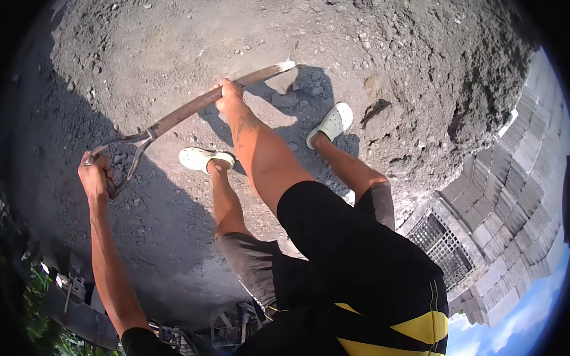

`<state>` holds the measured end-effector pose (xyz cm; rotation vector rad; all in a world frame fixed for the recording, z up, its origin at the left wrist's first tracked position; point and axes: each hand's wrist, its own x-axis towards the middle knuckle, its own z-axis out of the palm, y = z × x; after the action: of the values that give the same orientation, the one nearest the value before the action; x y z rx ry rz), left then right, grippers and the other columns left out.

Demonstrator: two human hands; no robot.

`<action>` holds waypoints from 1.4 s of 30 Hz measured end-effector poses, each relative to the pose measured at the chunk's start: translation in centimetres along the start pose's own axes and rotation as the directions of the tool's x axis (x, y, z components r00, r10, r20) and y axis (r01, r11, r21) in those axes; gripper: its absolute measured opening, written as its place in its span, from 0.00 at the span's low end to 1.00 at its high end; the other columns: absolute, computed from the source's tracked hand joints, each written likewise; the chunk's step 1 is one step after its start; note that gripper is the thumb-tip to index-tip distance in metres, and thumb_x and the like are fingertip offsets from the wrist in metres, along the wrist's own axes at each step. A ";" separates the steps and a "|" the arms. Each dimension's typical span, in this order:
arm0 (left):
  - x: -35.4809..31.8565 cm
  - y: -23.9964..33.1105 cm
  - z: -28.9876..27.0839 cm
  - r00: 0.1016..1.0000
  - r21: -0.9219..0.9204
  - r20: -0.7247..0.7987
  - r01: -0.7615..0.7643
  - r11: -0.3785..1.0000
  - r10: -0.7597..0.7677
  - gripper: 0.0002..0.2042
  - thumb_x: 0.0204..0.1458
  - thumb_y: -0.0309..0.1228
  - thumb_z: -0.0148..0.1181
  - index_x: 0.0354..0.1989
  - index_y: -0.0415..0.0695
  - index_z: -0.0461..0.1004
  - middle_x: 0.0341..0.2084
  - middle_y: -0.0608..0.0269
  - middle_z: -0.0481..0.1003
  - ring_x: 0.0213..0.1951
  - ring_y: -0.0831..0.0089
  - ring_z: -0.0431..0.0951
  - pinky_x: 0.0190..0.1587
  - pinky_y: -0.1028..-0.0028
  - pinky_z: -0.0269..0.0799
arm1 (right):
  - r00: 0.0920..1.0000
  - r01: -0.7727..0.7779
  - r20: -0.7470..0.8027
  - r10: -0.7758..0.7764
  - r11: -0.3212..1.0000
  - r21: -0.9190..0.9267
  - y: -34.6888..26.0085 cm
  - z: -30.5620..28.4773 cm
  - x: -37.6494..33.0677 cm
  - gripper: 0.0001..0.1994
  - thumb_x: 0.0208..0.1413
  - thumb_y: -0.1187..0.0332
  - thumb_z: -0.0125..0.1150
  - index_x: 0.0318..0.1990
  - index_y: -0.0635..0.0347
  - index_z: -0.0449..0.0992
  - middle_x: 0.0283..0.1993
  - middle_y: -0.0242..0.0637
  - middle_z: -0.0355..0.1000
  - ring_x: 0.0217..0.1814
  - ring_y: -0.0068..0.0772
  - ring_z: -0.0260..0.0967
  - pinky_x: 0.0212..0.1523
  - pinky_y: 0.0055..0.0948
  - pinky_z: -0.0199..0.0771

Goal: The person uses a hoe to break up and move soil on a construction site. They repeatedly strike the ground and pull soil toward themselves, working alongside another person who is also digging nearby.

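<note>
A shovel with a brown shaft slants from lower left to upper right across my view. My left hand is wrapped round the crossbar of its D-shaped handle. Farther up, my right hand is closed round the shaft, its arm reaching across in front of my body. The shaft's far end is whitish, above grey dirt. A pale patch beside that end lies partly in shadow; I cannot tell whether it is the blade or ground.
My feet stand apart in white clogs, the left clog nearer and the right clog farther out. To the right rises a heap of grey soil. Stacked grey blocks and a grated opening lie beyond it.
</note>
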<state>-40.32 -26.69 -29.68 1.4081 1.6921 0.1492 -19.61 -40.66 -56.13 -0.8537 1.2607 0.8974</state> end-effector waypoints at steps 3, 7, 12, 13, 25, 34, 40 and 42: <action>-4.8 -5.9 -1.5 0.997 -0.155 -0.008 0.070 0.985 -0.072 0.06 0.39 0.19 0.52 0.20 0.42 0.61 0.10 0.67 0.62 0.10 0.79 0.61 0.12 0.78 0.57 | 0.998 0.052 -0.011 -0.055 0.977 -0.206 1.2 -4.3 -1.2 0.12 0.48 0.76 0.55 0.39 0.64 0.61 0.26 0.38 0.63 0.20 0.31 0.64 0.21 0.31 0.70; -13.4 -15.3 -4.3 0.951 -0.355 -0.053 0.269 0.896 -0.306 0.05 0.36 0.18 0.51 0.22 0.39 0.64 0.10 0.65 0.63 0.10 0.78 0.63 0.11 0.78 0.58 | 0.985 0.168 0.042 -0.166 0.889 -0.426 4.3 -12.5 -4.8 0.04 0.47 0.77 0.53 0.29 0.65 0.64 0.21 0.38 0.61 0.18 0.35 0.62 0.21 0.39 0.68; -25.7 -24.2 -7.2 0.849 -0.600 0.060 0.451 0.661 -0.526 0.05 0.35 0.16 0.49 0.23 0.37 0.64 0.13 0.59 0.66 0.09 0.74 0.64 0.10 0.75 0.62 | 0.966 0.079 -0.107 -0.236 0.662 -0.746 5.5 -21.9 -9.7 0.07 0.45 0.72 0.58 0.28 0.65 0.67 0.22 0.39 0.64 0.22 0.34 0.65 0.23 0.34 0.68; -27.9 -25.6 -7.7 0.811 -0.621 0.069 0.491 0.611 -0.581 0.06 0.35 0.16 0.49 0.24 0.37 0.64 0.13 0.59 0.66 0.09 0.73 0.64 0.10 0.75 0.63 | 0.943 0.063 -0.139 -0.302 0.574 -0.816 6.1 -23.1 -10.9 0.08 0.45 0.72 0.58 0.28 0.66 0.67 0.22 0.39 0.65 0.21 0.34 0.65 0.22 0.33 0.67; -52.9 -35.7 -12.0 0.469 -0.927 0.133 0.370 0.058 -0.873 0.14 0.34 0.21 0.53 0.34 0.40 0.65 0.16 0.61 0.64 0.12 0.71 0.64 0.13 0.74 0.64 | 0.953 0.046 0.216 -0.213 -0.603 -0.797 28.2 -22.5 -26.9 0.24 0.39 0.69 0.63 0.43 0.69 0.59 0.38 0.51 0.67 0.38 0.43 0.69 0.35 0.39 0.70; -52.7 -35.0 -14.7 0.436 -0.938 0.140 0.345 0.022 -0.889 0.13 0.35 0.20 0.54 0.34 0.37 0.65 0.17 0.60 0.65 0.13 0.72 0.65 0.15 0.75 0.63 | 0.745 0.660 0.295 0.598 -0.597 -0.457 38.9 -15.3 -43.4 0.29 0.35 0.66 0.64 0.45 0.67 0.57 0.43 0.55 0.66 0.47 0.50 0.66 0.45 0.40 0.68; -47.2 -33.2 -20.8 0.540 -0.873 -0.094 0.359 0.329 -0.837 0.12 0.36 0.20 0.54 0.33 0.37 0.65 0.17 0.60 0.66 0.14 0.73 0.65 0.15 0.76 0.62 | 0.573 0.785 0.443 0.690 -0.306 -0.539 36.2 -8.2 -47.7 0.30 0.33 0.65 0.68 0.44 0.67 0.61 0.41 0.49 0.66 0.45 0.44 0.65 0.44 0.36 0.66; -45.2 -32.2 -22.7 0.575 -0.831 -0.186 0.341 0.440 -0.797 0.12 0.36 0.19 0.54 0.33 0.37 0.65 0.17 0.60 0.66 0.14 0.73 0.65 0.15 0.76 0.62 | 0.627 0.720 0.446 0.639 -0.256 -0.645 33.1 -5.4 -48.1 0.27 0.31 0.66 0.70 0.40 0.66 0.64 0.37 0.42 0.65 0.41 0.36 0.64 0.42 0.33 0.65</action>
<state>-81.75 -65.68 -10.77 0.0399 2.1639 0.8100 -55.97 -36.04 -10.35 -1.4290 -0.9924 2.0233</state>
